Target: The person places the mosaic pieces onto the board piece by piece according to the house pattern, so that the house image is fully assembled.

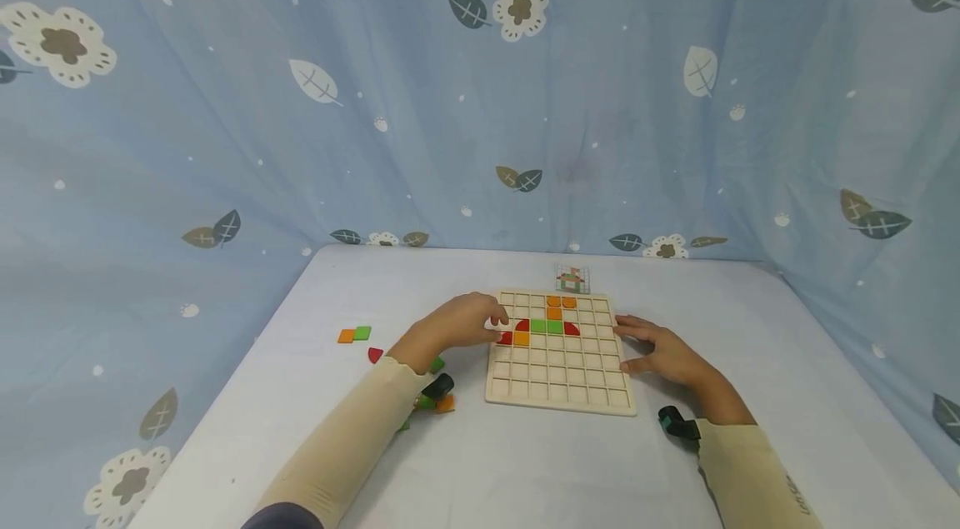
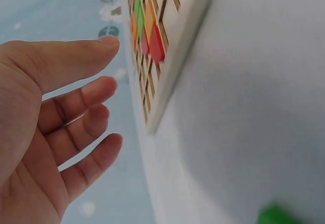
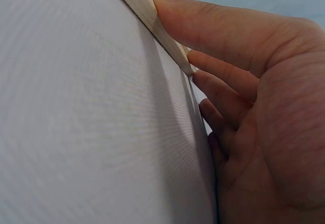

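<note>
A wooden grid board (image 1: 558, 406) lies on the white table, with colored tiles set in some of its cells. My left hand (image 1: 461, 321) is over the board's left edge, thumb and fingers apart and holding nothing in the left wrist view. Close by its fingertips are a red rounded tile (image 1: 506, 338) and an orange square tile (image 1: 521, 339). Two green square tiles (image 1: 547, 326) sit in a row between red rounded tiles (image 1: 572, 329); orange tiles (image 1: 554, 313) are above them. My right hand (image 1: 663, 352) rests its thumb and fingertips (image 3: 165, 3) against the board's right edge, fingers loosely extended.
Behind the board lies a small pattern card (image 1: 573, 279). Left of it are a loose orange square (image 1: 346, 336), a green square (image 1: 362, 333) and a red piece (image 1: 375, 355). More pieces (image 1: 446, 404) lie partly hidden by the left forearm. A patterned blue curtain (image 1: 420, 121) surrounds the table.
</note>
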Tool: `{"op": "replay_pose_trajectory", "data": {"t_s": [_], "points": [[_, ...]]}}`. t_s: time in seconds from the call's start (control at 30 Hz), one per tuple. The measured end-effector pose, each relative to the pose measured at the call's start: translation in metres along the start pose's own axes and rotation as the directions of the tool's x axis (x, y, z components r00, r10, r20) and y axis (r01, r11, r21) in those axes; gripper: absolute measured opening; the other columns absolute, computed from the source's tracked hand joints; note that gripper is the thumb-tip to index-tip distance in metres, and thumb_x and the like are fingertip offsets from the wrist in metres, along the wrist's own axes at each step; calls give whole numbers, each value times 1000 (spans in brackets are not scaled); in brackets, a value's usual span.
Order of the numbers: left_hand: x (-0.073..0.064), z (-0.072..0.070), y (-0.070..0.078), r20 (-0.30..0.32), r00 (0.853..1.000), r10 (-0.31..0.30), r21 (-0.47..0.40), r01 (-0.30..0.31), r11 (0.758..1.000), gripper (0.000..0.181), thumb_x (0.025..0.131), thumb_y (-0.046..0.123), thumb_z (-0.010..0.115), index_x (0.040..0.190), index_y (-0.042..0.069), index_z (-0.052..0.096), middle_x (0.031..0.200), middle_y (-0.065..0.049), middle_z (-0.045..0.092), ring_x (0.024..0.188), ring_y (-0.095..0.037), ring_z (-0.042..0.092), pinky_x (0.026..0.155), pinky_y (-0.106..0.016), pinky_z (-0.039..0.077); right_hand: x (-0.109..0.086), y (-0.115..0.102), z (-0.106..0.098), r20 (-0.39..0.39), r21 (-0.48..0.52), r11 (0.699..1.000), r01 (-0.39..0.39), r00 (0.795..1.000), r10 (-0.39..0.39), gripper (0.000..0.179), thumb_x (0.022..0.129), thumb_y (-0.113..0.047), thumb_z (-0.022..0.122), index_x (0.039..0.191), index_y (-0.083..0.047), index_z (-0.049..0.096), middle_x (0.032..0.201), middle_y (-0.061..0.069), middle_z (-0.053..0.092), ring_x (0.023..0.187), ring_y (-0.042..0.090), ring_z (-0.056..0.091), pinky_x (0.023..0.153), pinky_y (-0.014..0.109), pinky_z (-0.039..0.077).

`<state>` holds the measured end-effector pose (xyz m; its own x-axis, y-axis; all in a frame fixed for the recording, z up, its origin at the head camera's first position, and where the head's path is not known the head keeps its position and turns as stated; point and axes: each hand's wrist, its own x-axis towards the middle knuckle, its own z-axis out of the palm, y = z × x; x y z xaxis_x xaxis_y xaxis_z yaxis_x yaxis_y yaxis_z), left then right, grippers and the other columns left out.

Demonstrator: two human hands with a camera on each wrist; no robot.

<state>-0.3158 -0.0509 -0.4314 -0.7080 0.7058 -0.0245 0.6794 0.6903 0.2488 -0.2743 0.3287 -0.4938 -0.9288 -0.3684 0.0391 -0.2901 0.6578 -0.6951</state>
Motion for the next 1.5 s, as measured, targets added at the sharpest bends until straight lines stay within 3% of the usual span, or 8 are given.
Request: {"op": "replay_pose_trajectory", "data": {"t_s": [0.3,0.53,0.77,0.97,1.2,1.33,1.5], "points": [[-21,-7,-23,17,996,-89,6,89,996,23,90,24,71,112,16,72,107,2,67,97,-17,61,84,-32,48,-1,2,-4,0,-30,1000,1,1000,-1,77,73,-32,85,135,1,55,150,22,35,138,49,22,104,68,20],[-33,-7,-33,42,980,-193,-44,194,980,22,90,23,71,111,17,72,105,7,66,89,-11,56,85,-31,49,-5,6,-7,-8,-28,999,-35,999,35,78,71,-33,85,135,0,55,150,21,35,138,48,22,104,67,20],[-49,-2,-44,55,960,-274,-48,277,960,24,90,24,71,113,19,71,100,8,64,88,-12,55,85,-33,48,-6,7,-5,-5,-8,1000,1,1000,-1,77,73,-32,84,135,2,55,150,23,35,137,50,23,103,68,21],[-67,1,-56,22,952,-305,-72,305,949,26,90,24,71,115,18,71,100,8,63,89,-12,56,84,-34,48,-5,7,-1,1,19,1000,-6,1000,6,77,73,-32,84,136,1,54,151,21,34,138,48,22,105,67,20],[-85,6,-70,-6,940,-340,-124,337,933,29,89,26,72,117,19,70,98,9,61,82,-10,53,73,-29,48,-1,8,2,2,18,1000,8,1000,-8,79,73,-35,84,137,0,54,151,21,34,139,47,22,105,67,20],[-93,7,-77,-27,932,-361,-143,354,924,30,88,28,73,116,19,69,99,8,60,73,-10,54,56,-29,49,-1,7,2,2,18,1000,4,1000,-4,79,72,-35,85,136,0,54,151,20,34,139,47,22,105,67,20],[-99,1,-81,4,914,-405,-200,398,895,34,85,30,76,116,18,69,101,5,60,72,-13,55,47,-31,49,0,4,1,1,-3,1000,16,1000,-16,77,73,-33,85,136,0,55,150,21,35,138,48,23,104,67,21]]}}
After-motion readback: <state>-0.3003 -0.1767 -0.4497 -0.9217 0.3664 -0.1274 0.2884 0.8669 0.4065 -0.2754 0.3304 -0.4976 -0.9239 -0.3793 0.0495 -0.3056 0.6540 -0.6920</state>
